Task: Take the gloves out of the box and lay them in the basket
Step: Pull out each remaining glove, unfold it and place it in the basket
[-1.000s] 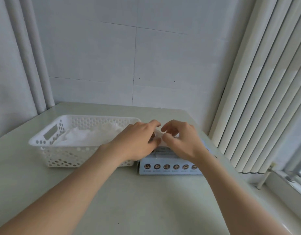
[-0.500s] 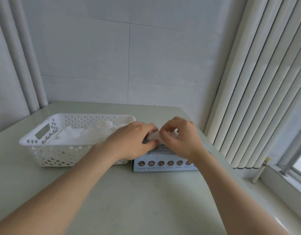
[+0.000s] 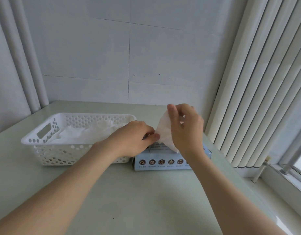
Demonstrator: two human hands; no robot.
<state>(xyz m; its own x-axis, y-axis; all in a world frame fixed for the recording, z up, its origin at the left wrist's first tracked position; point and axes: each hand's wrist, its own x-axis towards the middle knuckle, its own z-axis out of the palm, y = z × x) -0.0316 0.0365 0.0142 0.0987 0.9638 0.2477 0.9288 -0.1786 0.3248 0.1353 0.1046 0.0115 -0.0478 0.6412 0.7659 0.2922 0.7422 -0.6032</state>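
While the basket on the left holds the same heap of white gloves, the left hand stays low, pinching the lower corner of a glove. The right hand has risen, clamped on its top, with the glove half out of the box just beside the basket. Pale green surface; vertical blinds on the right.

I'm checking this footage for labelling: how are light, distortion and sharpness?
Head view: soft, even daylight, only faint forearm shadows on the table. Head view, edges: the wide-angle lens bows the blinds at right. Head view, centre: the white gloves in the basket nearly wash out, and the box print is too small to read.
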